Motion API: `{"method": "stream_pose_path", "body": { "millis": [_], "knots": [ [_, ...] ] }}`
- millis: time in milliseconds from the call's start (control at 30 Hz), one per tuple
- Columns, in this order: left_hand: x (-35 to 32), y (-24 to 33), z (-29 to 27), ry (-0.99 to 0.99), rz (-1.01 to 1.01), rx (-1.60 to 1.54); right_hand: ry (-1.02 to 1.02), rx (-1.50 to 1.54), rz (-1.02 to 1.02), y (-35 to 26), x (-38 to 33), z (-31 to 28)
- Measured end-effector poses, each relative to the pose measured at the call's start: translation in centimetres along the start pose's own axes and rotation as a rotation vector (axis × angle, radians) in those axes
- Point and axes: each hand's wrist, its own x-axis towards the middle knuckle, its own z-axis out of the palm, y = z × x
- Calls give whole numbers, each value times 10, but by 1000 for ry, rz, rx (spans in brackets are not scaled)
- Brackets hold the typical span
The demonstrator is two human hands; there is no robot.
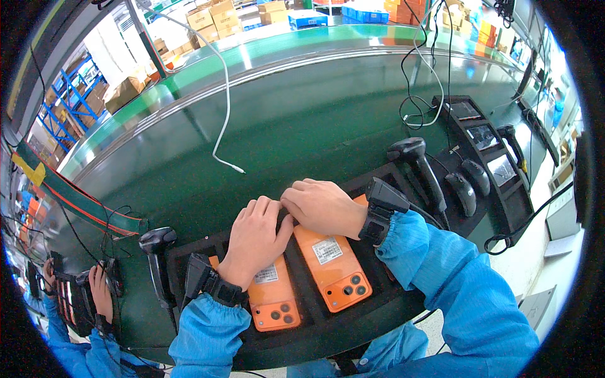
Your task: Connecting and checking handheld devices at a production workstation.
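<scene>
Two orange phones lie camera-side up in a black tray (315,329). Over the upper part of the left phone (272,296) rests my left hand (255,239), its fingers stretched forward and thumb apart. My right hand (322,208) is at the top end of the right phone (328,272), fingers curled together; their tips and anything between them are hidden. The two hands meet near the phones' top ends. Each phone has a white label, the left one's partly covered by my hand. Black devices are strapped to my left wrist (214,283) and right wrist (382,211).
Barcode scanners stand left (157,255) and right (417,167) of the tray. Two black mice (463,194) lie farther right, beside a partitioned black tray (498,160). A white cable (227,94) hangs over the green bench (302,120). A co-worker's hands (101,290) are at far left.
</scene>
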Motion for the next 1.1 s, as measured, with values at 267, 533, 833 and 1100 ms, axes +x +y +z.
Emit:
{"method": "stream_pose_path", "body": {
  "millis": [267, 533, 833, 1100],
  "knots": [
    [0, 1, -1, -8, -4, -8, 4, -7, -17, 2, -1, 1],
    [-1, 1, 0, 3, 2, -11, 3, -30, -27, 1, -1, 0],
    [0, -1, -1, 3, 1, -2, 12, -10, -15, 0, 1, 0],
    [0, 0, -1, 0, -1, -12, 8, -19, -10, -1, 0, 0]
  ]
}}
